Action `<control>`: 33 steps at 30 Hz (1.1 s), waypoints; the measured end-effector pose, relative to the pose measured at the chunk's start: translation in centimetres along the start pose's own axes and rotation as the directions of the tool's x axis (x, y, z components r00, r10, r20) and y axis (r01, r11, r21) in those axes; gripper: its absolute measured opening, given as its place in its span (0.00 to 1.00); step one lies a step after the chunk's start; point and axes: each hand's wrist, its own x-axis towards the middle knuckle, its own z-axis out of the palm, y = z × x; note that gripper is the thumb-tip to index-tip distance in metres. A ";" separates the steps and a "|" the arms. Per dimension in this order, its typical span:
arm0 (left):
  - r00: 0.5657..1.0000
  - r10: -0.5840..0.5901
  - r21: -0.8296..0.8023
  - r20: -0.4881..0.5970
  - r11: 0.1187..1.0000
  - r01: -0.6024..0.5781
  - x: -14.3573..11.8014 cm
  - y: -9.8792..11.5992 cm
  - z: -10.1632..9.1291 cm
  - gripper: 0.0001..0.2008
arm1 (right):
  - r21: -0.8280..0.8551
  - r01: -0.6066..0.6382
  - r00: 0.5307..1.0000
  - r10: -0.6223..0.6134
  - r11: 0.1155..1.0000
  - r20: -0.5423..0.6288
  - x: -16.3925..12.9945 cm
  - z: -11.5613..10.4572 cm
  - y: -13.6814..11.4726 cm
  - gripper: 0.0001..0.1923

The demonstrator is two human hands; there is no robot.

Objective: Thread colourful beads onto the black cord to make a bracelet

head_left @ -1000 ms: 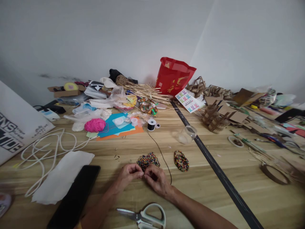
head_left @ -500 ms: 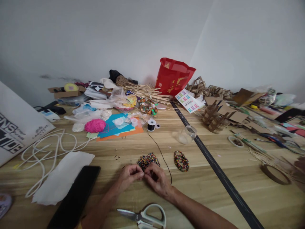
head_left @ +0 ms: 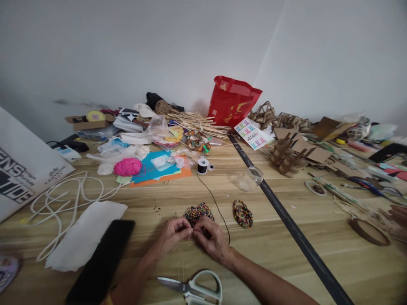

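Hands (head_left: 193, 237) stay pinched together beside bead pile (head_left: 197, 212), unmoved

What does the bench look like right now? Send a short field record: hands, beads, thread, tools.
left hand: fingertips pinched, meeting the right hand at the bead pile's near edge
right hand: fingertips pinched against the left; what they grip is too small to tell
bead pile: loose, multicoloured, just beyond the fingers
bead rings: stacked, right of the pile, apart from it
thread: black, runs from the spool toward the right hand
scissors: flat, near the forearms, untouched
phone: dark, near left
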 end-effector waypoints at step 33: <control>0.903 0.426 0.889 -0.049 0.431 -0.155 -0.3 -0.3 -1.2 0.06 | 0.092 -0.214 0.971 0.221 0.973 -0.088 0.2 0.0 0.9 0.07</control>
